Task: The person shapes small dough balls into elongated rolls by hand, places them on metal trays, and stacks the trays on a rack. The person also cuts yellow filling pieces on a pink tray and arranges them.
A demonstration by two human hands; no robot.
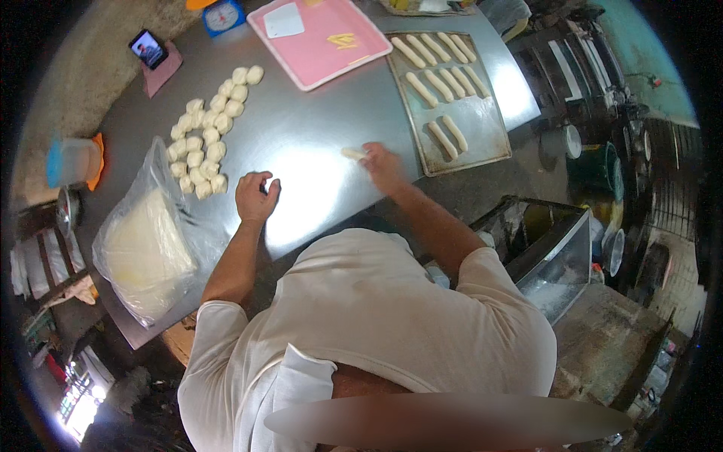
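My right hand (384, 166) has its fingers on one end of a small pale dough piece (354, 153), just over the steel table (316, 124). Near the table's front edge, my left hand (257, 198) holds nothing, its thumb apart from its curled fingers. Several dough balls (209, 135) lie in a loose cluster beyond and left of that hand. To the right, a metal baking tray (418, 133) carries several dough sticks (421, 89) in three rows. A pink tray (299, 56) at the back holds pale yellow strips (342, 40) and a flat white scraper (284, 21).
A clear plastic bag (149, 254) with a pale slab inside covers the table's left end. At the back left are a phone (148, 49) on a pink cloth (162, 70) and a blue dial scale (223, 18). A dark metal-framed bin (545, 248) stands right of me.
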